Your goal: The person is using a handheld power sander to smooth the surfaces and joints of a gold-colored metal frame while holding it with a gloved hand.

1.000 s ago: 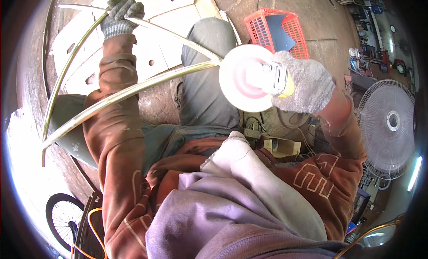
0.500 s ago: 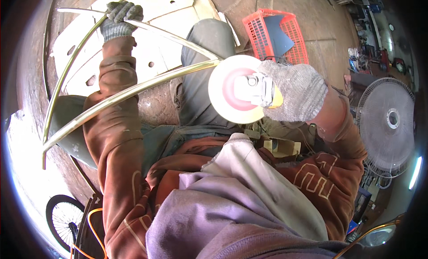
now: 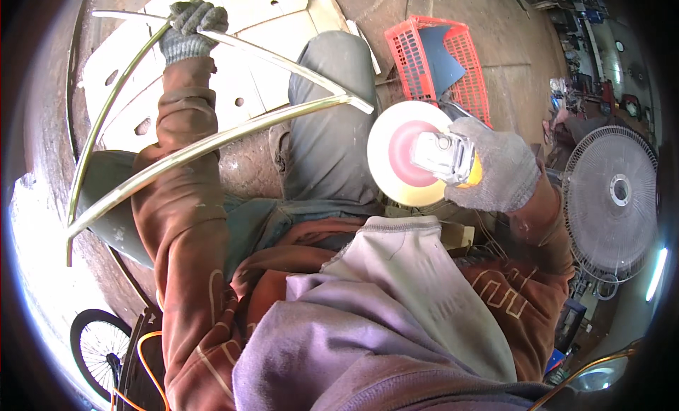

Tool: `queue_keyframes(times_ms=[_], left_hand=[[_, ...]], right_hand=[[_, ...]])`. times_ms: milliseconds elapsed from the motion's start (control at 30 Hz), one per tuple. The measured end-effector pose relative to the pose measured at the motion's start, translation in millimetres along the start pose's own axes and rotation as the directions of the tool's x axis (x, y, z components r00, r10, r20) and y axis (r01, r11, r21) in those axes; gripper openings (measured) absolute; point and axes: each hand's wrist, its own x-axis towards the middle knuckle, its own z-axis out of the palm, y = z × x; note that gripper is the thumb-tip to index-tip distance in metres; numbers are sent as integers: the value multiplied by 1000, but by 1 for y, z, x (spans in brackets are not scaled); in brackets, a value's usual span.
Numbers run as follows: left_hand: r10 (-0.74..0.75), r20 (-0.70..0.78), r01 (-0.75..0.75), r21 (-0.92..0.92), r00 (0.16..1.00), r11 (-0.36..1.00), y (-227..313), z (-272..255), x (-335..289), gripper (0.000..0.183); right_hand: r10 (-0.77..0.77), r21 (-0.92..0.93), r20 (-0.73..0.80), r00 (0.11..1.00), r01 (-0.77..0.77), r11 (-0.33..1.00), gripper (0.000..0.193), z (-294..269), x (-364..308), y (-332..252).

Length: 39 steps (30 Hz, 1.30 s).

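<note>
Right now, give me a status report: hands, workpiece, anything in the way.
Left hand gripping the curved metal frame. Right hand holding the angle grinder, disc just off the frame's tip. Knee directly beneath.

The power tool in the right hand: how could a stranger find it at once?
Start at the red plastic basket on the floor. Just below it, the gloved right hand grips a grinder. Its round white disc with a pink centre marks it out.

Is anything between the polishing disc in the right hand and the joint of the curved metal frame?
Nothing visible. The polishing disc in the right hand sits just right of the frame's joint, with only the trouser leg behind. The left hand grips the frame's far bar.
</note>
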Motion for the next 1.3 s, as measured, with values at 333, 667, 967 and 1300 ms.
queue_keyframes(times_ms=[333, 667, 967, 1300], left_hand=[[-69, 232, 56, 59, 970, 997, -5, 22, 2, 43], [32, 363, -94, 153, 931, 984, 22, 107, -63, 41], [-9, 618, -295, 388, 786, 873, 80, 173, -110, 42], [155, 535, -488, 565, 831, 666, 66, 217, -170, 59]], right_hand=[[119, 567, -444, 888, 175, 805, 70, 61, -1, 49], [157, 963, -168, 973, 197, -187, 62, 77, 85, 75], [170, 882, -33, 985, 109, -459, 63, 144, 156, 88], [212, 880, 45, 976, 62, -470, 65, 162, 155, 98]])
